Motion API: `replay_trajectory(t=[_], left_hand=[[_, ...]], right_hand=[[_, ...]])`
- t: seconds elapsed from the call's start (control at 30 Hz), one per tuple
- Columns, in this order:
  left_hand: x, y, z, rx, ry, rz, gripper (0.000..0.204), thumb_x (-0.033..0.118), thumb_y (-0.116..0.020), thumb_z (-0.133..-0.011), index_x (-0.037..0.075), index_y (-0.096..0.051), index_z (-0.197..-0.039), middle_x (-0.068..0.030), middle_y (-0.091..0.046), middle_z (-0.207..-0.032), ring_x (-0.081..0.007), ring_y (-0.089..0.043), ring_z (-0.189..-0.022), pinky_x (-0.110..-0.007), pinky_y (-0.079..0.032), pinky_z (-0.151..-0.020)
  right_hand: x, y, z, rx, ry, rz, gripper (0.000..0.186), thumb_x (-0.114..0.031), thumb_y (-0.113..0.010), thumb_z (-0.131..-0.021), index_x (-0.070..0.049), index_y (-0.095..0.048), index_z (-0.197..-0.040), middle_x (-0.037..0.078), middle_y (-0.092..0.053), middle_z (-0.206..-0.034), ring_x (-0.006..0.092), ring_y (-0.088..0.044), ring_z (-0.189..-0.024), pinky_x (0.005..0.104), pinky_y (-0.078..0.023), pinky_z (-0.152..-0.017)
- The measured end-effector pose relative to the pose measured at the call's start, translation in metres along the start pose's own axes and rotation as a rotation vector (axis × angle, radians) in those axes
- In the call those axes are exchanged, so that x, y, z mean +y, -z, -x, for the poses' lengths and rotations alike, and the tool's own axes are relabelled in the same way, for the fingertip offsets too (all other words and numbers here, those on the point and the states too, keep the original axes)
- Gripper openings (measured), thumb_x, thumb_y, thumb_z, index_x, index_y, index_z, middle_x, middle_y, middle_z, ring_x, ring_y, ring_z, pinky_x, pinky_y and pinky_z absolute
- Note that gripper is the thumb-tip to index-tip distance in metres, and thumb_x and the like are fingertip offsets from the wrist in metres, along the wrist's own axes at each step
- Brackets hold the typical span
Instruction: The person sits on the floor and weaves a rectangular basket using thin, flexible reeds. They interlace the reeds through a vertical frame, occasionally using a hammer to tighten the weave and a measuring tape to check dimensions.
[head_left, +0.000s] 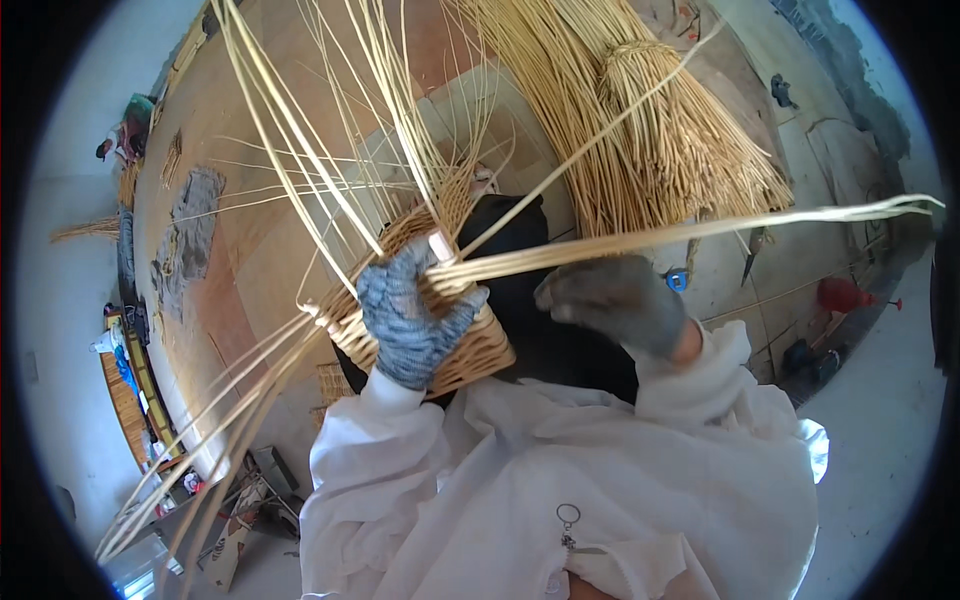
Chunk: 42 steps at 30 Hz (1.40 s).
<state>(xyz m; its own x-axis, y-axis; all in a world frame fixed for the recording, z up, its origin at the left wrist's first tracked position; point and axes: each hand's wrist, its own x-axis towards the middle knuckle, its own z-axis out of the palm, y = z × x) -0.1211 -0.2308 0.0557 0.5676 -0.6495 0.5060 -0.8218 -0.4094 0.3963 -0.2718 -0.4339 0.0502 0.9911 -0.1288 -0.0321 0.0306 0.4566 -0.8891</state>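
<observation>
Nearest is the wearer's white garment (620, 470), with a metal key ring (568, 513) at the front and dark-clothed legs (590, 365) just beyond. A partly woven basket (485, 350) of pale rods sits at the lap, slightly left of centre, its wall tilted. The left hand (410, 320), in a grey knitted glove, grips the basket's edge, fingers curled over the weave and thumb to the right. The right hand (615, 305), in a grey glove, is apart from the basket, just on the near side of a band of long rods (640, 240) that runs off right; blur means I cannot tell how closed it is. Other unwoven rods (405, 110) fan away far, and more strands (215, 445) trail near left. The step in hand appears to be working loose rods into the wall; the next move probably calls for a steady left grip while the right guides a rod. On the floor, a thick tied bundle (690, 150) lies far right, a blue tape measure (677, 280) right, a grey cloth (197, 225) left.
</observation>
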Motion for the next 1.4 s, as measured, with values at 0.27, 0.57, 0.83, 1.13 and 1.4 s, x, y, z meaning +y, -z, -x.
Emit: replay_trajectory(t=[0.27, 0.57, 0.83, 1.13, 1.4], left_hand=[[0.001, -0.011, 0.000, 0.123, -0.272, -0.160, 0.082, 0.044, -0.076, -0.062, 0.001, -0.045, -0.124, -0.0098, -0.059, -0.090, -0.0280, -0.055, -0.085, -0.043, -0.035, -0.086], [0.033, -0.017, 0.030, -0.197, 0.089, -0.574, 0.086, 0.046, -0.061, -0.073, -0.002, -0.028, -0.136, -0.0174, -0.054, -0.100, -0.0303, -0.051, -0.093, -0.047, -0.031, -0.094], [0.038, 0.009, 0.041, 0.150, -0.193, -0.324, 0.075, 0.039, -0.058, -0.080, -0.004, -0.030, -0.135, -0.0138, -0.052, -0.115, -0.0259, -0.050, -0.105, -0.046, -0.032, -0.097], [-0.035, 0.023, 0.017, 0.184, 0.489, -0.292, 0.036, 0.032, -0.043, -0.091, 0.005, -0.056, -0.110, -0.0194, -0.063, -0.081, -0.0355, -0.061, -0.071, -0.043, -0.041, -0.083], [0.019, 0.034, 0.074, 0.538, 0.065, 0.007, 0.056, 0.018, -0.063, -0.079, -0.002, -0.039, -0.125, -0.0198, -0.049, -0.117, -0.0356, -0.049, -0.105, -0.041, -0.041, -0.091]], right_hand=[[-0.022, -0.052, -0.074, -0.041, -0.003, 1.809, 0.012, -0.015, -0.058, -0.079, -0.005, -0.064, -0.081, 0.012, -0.064, -0.077, 0.0308, -0.062, -0.076, 0.0393, -0.050, -0.070], [0.044, -0.016, -0.058, -0.112, 0.474, 1.340, 0.013, -0.012, -0.058, -0.077, -0.009, -0.066, -0.087, 0.012, -0.065, -0.080, 0.0295, -0.063, -0.080, 0.0352, -0.050, -0.076], [0.001, -0.059, -0.053, 0.201, 0.782, 1.366, 0.031, -0.015, -0.057, -0.080, -0.008, -0.059, -0.111, 0.017, -0.059, -0.107, 0.0314, -0.056, -0.099, 0.0368, -0.045, -0.086], [0.052, -0.115, -0.202, -0.544, 0.010, 2.185, 0.030, -0.019, -0.047, -0.086, -0.004, -0.061, -0.108, 0.017, -0.062, -0.103, 0.0339, -0.061, -0.094, 0.0411, -0.049, -0.081], [0.011, -0.113, -0.143, -0.066, -0.128, 1.956, 0.028, -0.023, -0.051, -0.085, -0.002, -0.064, -0.099, 0.017, -0.062, -0.100, 0.0323, -0.061, -0.091, 0.0391, -0.049, -0.078]])
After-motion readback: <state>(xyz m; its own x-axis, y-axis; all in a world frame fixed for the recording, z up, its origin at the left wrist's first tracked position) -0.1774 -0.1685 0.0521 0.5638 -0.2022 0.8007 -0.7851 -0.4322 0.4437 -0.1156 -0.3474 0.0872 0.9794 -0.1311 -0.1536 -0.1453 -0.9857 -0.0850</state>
